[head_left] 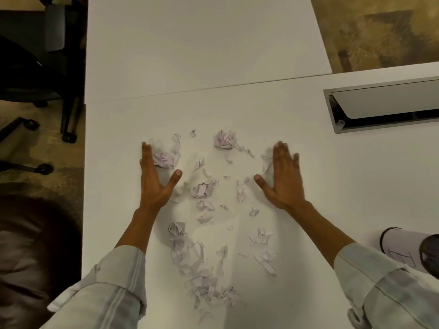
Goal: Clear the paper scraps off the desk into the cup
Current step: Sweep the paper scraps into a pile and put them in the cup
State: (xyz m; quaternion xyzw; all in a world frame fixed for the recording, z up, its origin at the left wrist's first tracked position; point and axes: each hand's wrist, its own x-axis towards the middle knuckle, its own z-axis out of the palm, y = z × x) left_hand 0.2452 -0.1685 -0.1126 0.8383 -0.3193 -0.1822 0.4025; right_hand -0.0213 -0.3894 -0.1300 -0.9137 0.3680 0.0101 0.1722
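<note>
We see the paper scraps [202,210] strewn over the middle of the white surface [308,186], reaching its near edge. Our left hand [154,184] and right hand [283,176] flank them, fingers straight, grasping nothing. The cup [401,250] lies tipped near the right edge.

Crumpled, torn pale-lilac paper scraps [206,210] lie scattered across the white desk [332,174]; the cup [408,252] lies tipped at the right edge

Dim warm light; soft shadows beneath hands; slight overall blur; wide-angle bending at edges; corners dark.
</note>
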